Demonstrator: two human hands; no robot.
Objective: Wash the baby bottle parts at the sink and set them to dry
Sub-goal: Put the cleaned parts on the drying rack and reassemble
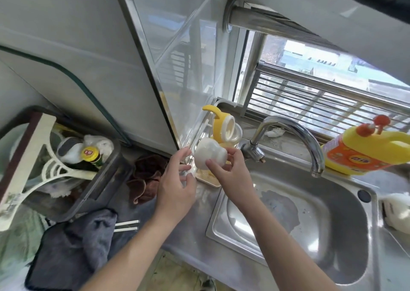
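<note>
Now the right hand [230,173] holds the white bottle part [209,154] a little left of the middle of the frame. It is above the beige drying tray [210,183], which sits on the steel surface [199,204] at the upper left corner of the sink [321,235]. The thumb presses on the near side of the part and the other fingers curl over its right end. The left hand [177,186] is just beside it, to the lower left. Its fingers are loosely bent and the index finger reaches up close to the wide end of the part. Something small and clear may sit between its thumb and fingers, but I cannot tell this surely.

The part has a waisted shape. Its long axis lies almost across the frame, with the wider end toward the left and the narrower end toward the right, inside the right hand. Which end is the open one, I cannot tell.

The tray lies directly under the part, and the yellow handled collar [221,126] stands on it just above the part in the frame. The faucet [288,131] is well apart on the right, with no water visible. I judge the coming move is short and downward: the right hand is the nearer one and probably turns the part upright to set it on the tray.
</note>
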